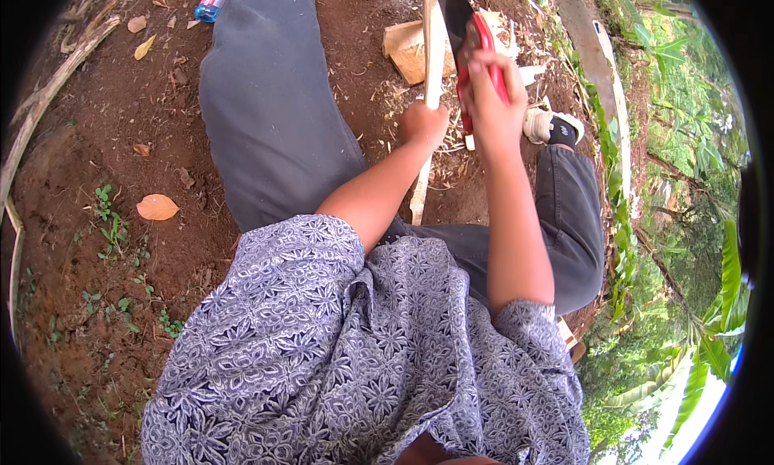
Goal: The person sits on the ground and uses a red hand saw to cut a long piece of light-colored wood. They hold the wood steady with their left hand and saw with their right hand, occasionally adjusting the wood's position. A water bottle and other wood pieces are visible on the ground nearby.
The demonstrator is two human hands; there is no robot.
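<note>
Head view — we're clenching pale stick point(434, 62) in left hand point(423, 125), its length crossing over wood block point(405, 52); right hand point(496, 98) is gripping red-handled blade point(458, 22) just beside it. Edge glancing off stick could be catching left hand — loose hold being likeliest cause.

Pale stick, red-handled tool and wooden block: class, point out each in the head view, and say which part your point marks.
Pale stick point(434, 58): head view, upper length.
Red-handled tool point(457, 18): head view, dark blade.
Wooden block point(408, 62): head view, near side.
</note>
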